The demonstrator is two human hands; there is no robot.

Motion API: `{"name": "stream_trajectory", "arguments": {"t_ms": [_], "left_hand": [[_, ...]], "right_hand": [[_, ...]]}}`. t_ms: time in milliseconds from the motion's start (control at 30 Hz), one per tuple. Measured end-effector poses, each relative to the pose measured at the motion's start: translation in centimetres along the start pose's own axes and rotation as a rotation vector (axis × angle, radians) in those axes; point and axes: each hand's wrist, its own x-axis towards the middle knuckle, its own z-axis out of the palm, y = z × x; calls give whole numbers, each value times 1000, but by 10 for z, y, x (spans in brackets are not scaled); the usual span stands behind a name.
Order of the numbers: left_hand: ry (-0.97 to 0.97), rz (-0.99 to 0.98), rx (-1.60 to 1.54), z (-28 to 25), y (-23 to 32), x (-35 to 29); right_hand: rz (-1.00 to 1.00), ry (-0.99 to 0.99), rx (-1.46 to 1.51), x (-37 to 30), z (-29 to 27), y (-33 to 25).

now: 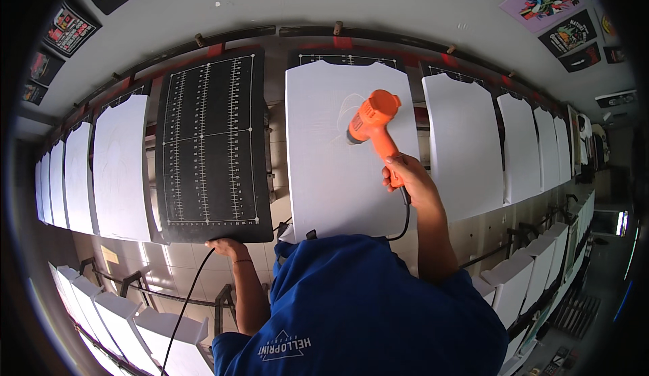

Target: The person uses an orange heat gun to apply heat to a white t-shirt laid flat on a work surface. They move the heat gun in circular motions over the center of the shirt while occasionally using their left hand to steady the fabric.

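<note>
My right hand (409, 177) is wrapped round the handle of an orange heat gun (374, 124). The gun's dark nozzle points down and left over a white shirt (338, 187) spread flat on a board, with faint pale line work near the nozzle. At the front edge of a bare black board (209, 112) with white ruler markings, my left hand (228, 247) has its fingers closed at a black power cord (192, 285). Part of the cord is hidden behind my body and the board.
More boards with white shirts stand in a row to the left (122, 166) and right (466, 146). A dark metal rail (297, 33) runs behind them. Another row of white boards (169, 339) lies behind me. Printed designs (544, 1) hang on the wall.
</note>
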Motion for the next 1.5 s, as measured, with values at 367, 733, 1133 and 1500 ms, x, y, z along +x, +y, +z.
{"name": "stream_trajectory", "arguments": {"t_ms": [367, 733, 1133, 1500], "left_hand": [[-21, 0, 61, -8, -16, 16], [-12, -80, -69, -4, -10, 11], [2, -90, -22, -5, -7, 12], [4, -98, -21, -5, -8, 11]], "right_hand": [[-68, 325, 74, -13, -55, 8], [7, -155, 88, -1, 37, 10], [-12, 20, 61, -11, 4, 13], [-64, 344, 82, -35, -56, 16]]}}
